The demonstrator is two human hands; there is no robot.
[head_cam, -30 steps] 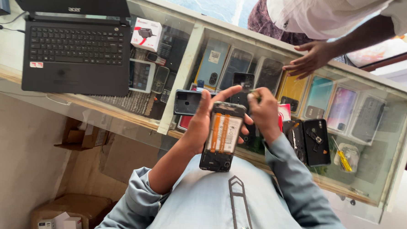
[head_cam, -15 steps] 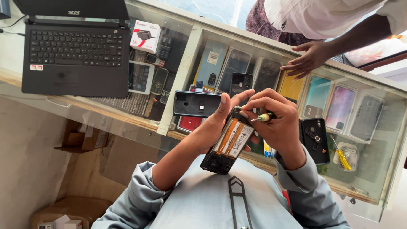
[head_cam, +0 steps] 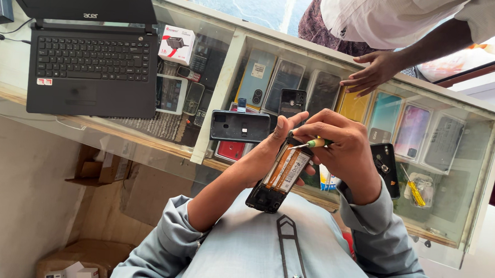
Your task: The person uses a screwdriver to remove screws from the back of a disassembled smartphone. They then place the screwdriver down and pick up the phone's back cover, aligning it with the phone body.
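Note:
My left hand holds an opened black phone above my lap, its back cover off and its orange-striped battery showing. The phone is tilted, top end toward the counter. My right hand grips a small screwdriver with a green and yellow handle, and its tip touches the phone's upper end. A dark phone back cover lies on the glass counter just left of my hands.
A black laptop sits open on the counter at left. Several phones and boxes fill the showcase under the glass. Another person's hand rests on the far side. A black phone and yellow screwdriver lie right. Cardboard boxes sit on the floor.
The phone has tilted from upright to slanted and moved slightly lower. My right hand now holds the screwdriver against the phone's top end. The other person's hand stayed on the counter.

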